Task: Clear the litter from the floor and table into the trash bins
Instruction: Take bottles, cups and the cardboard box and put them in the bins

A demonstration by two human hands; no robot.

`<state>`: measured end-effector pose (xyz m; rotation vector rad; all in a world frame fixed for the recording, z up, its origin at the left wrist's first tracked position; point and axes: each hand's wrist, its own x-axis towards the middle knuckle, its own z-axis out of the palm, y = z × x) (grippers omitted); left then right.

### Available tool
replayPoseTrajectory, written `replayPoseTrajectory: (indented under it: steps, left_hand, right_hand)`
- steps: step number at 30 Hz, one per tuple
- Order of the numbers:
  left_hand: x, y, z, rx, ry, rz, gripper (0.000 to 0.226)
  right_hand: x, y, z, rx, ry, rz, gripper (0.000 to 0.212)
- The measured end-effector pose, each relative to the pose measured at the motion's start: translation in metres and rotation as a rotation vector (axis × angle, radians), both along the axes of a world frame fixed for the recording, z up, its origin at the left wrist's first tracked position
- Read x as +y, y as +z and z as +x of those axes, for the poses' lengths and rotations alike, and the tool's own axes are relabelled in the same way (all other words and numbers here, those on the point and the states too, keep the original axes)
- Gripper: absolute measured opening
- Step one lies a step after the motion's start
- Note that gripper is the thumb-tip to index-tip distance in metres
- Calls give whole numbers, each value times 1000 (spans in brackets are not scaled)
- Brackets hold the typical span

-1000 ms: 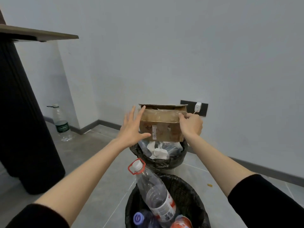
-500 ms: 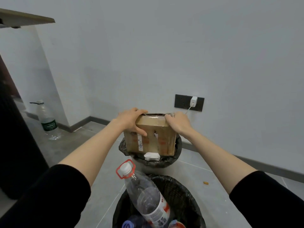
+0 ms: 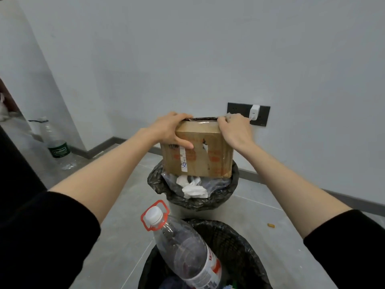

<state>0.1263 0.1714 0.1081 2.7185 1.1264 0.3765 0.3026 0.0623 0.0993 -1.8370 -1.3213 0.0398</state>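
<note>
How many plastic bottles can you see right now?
2. A large bottle sticks out of the near bin; a green-label bottle stands on the floor at far left. Others may be buried in the bins.

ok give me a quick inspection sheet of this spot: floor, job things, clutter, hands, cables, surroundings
Surface: grey tiled floor.
Job's things: cardboard box held upright over the far bin, lower edge at its rim; crumpled tissues inside; large plastic bottle sticking out of the near bin.
Clutter: water bottle standing on the floor at left; small orange scrap on the floor at right.
Grippers: left hand and right hand each grip the box's top, fingers curled over its edge.
Cables: white charger plugged into a dark wall socket; its lead cannot be traced.
Surroundings: pale wall, dark skirting board.
</note>
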Motion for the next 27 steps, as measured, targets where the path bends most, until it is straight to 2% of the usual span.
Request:
replayPoseTrajectory:
  steps: [5,10,12,18,21,24,27]
  left_hand:
    - [1,-38,-15,-229,-5,-56,99]
    - [-4,-24,-30,-435,36,-83,102]
    - [-11,-19,-29,-477,48,-76,102]
    - [-32,-31,-22,-603,107,-170,116]
    - [-39,-26,-20,-682,82,-174,113]
    - [-46,-17,-17,-755,63,-181,111]
    - [-54,-25,-16,-726,59,-286,112]
  right_hand:
    - [-1,4,-14,-162,13,8,43]
    - [9,40,-26,-188,89,104,44]
    - [9,55,-30,-264,147,140,43]
    - [-9,80,-52,-450,204,74,37]
    - [-13,91,-64,-548,226,81,41]
    - [-14,103,-75,-634,228,101,31]
    - [-6,97,-77,-651,254,-27,27]
